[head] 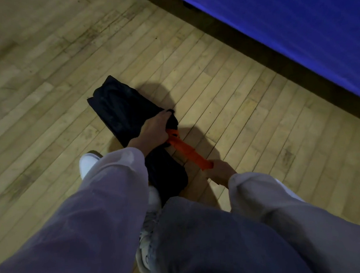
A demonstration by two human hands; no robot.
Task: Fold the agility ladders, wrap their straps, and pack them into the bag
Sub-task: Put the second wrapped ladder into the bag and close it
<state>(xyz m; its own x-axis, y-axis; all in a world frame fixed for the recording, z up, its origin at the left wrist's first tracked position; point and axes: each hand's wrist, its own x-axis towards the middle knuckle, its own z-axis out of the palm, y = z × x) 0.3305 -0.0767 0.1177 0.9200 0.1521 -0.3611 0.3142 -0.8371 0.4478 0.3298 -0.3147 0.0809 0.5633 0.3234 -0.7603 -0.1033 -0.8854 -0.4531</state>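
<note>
While the left hand (155, 127) curled its grip on the mouth of the black bag (118, 106) lying on the floor (45, 81), the right hand (220, 170) clenched the orange ladder (188, 150), partly inside; packing seemingly needed a push inward.

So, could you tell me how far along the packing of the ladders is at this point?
Done: the orange ladder looks folded into a flat bundle. In hand: the left hand grips the black bag at its mouth while the right hand holds the bundle's outer end. Left: most of it is outside the bag.
</note>
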